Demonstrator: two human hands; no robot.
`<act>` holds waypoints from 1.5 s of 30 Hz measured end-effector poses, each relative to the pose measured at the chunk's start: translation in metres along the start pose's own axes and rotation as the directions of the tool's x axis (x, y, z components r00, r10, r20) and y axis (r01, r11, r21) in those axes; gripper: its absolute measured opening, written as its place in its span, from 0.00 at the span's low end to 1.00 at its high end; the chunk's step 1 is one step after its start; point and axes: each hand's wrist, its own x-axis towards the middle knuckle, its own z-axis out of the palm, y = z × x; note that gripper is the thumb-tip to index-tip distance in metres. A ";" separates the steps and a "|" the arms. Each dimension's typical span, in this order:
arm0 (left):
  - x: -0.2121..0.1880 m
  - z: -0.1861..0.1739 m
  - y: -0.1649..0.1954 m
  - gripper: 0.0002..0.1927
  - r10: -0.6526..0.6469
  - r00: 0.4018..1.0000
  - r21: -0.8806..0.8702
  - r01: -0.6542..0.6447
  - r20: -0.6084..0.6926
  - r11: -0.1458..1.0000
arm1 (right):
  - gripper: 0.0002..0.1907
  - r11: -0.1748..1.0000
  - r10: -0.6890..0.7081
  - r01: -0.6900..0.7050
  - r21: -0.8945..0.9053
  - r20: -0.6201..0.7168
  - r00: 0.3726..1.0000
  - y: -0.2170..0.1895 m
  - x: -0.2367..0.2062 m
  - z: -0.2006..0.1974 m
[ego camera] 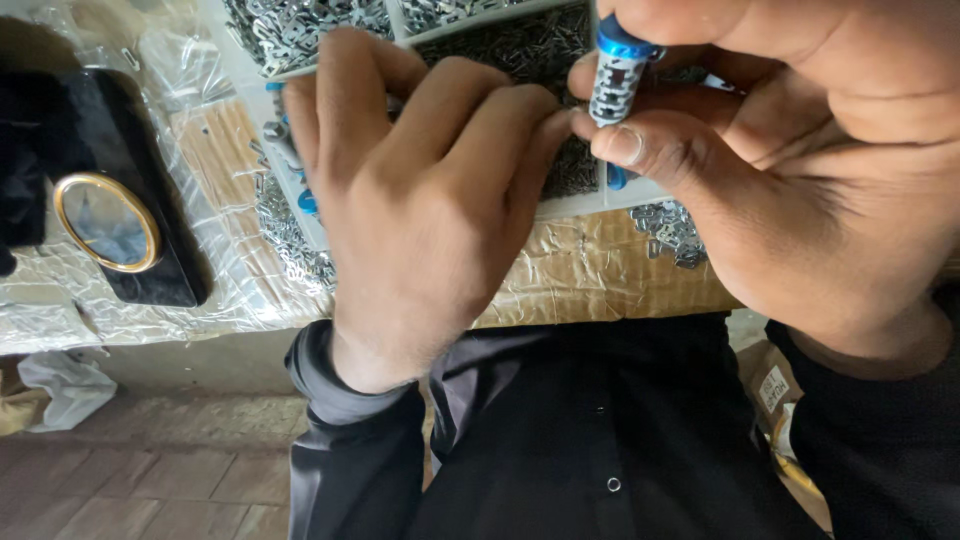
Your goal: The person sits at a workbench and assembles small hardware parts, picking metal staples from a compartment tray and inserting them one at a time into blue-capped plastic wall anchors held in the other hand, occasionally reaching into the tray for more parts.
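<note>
Head: right hand [790,190] pinches tube [615,85] (upright).

A black phone [120,190] with a gold-rimmed ring holder [106,221] lies on crinkled clear plastic sheet [150,310] at the left. Loose metal clips [672,232] sit on the taped cardboard [600,275]. A crumpled white bag [60,385] lies on the brick floor [150,470].

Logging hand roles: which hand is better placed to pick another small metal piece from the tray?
Probably left. The left hand rests palm-down over the tray, fingers free, while the right hand pinches a blue-capped cylinder.
</note>
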 end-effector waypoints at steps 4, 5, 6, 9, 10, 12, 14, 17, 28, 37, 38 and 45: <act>-0.010 0.005 -0.001 0.05 -0.151 0.988 -0.271 0.138 -0.031 0.953 | 0.21 1.000 0.016 -0.016 0.014 -0.007 1.000 -0.001 0.003 0.001; -0.013 0.005 -0.002 0.05 -0.185 0.982 -0.359 0.161 -0.035 0.920 | 0.21 1.000 -0.007 0.008 0.029 -0.005 1.000 0.001 0.005 0.002; -0.015 0.007 -0.002 0.05 -0.201 0.978 -0.434 0.162 -0.047 0.886 | 0.21 0.999 -0.030 0.029 0.043 0.006 1.000 0.003 0.005 0.002; -0.020 0.004 -0.001 0.06 -0.215 0.976 -0.491 0.172 -0.031 0.854 | 0.21 0.993 -0.094 0.090 0.078 0.050 0.994 0.010 0.005 0.001; -0.021 0.003 0.000 0.06 -0.216 0.976 -0.487 0.181 -0.015 0.854 | 0.21 0.991 -0.111 0.106 0.083 0.062 0.992 0.013 0.004 0.001; -0.023 0.000 0.002 0.06 -0.218 0.976 -0.478 0.195 0.006 0.856 | 0.20 0.991 -0.119 0.115 0.064 0.060 0.991 0.014 0.001 0.001; -0.023 -0.003 0.003 0.05 -0.222 0.975 -0.466 0.203 0.015 0.861 | 0.19 0.994 -0.099 0.096 0.051 0.054 0.994 0.013 0.000 0.001; -0.022 -0.003 0.005 0.05 -0.242 0.969 -0.452 0.234 0.040 0.861 | 0.19 0.994 -0.107 0.104 0.045 0.062 0.992 0.008 0.004 0.002; -0.023 0.002 0.002 0.05 -0.208 0.978 -0.433 0.187 -0.001 0.882 | 0.15 0.978 -0.196 0.200 -0.055 0.074 0.978 0.012 0.011 -0.003; -0.021 0.001 0.002 0.06 -0.175 0.985 -0.397 0.159 -0.002 0.904 | 0.14 0.963 -0.245 0.250 -0.097 0.058 0.968 0.014 0.011 -0.005; -0.021 0.000 0.002 0.07 -0.178 0.984 -0.404 0.164 0.004 0.900 | 0.14 0.969 -0.229 0.233 -0.086 0.057 0.972 0.013 0.010 -0.004; -0.021 0.002 0.001 0.07 -0.187 0.982 -0.393 0.170 -0.005 0.904 | 0.13 0.979 -0.193 0.197 -0.056 0.065 0.979 0.015 0.007 -0.004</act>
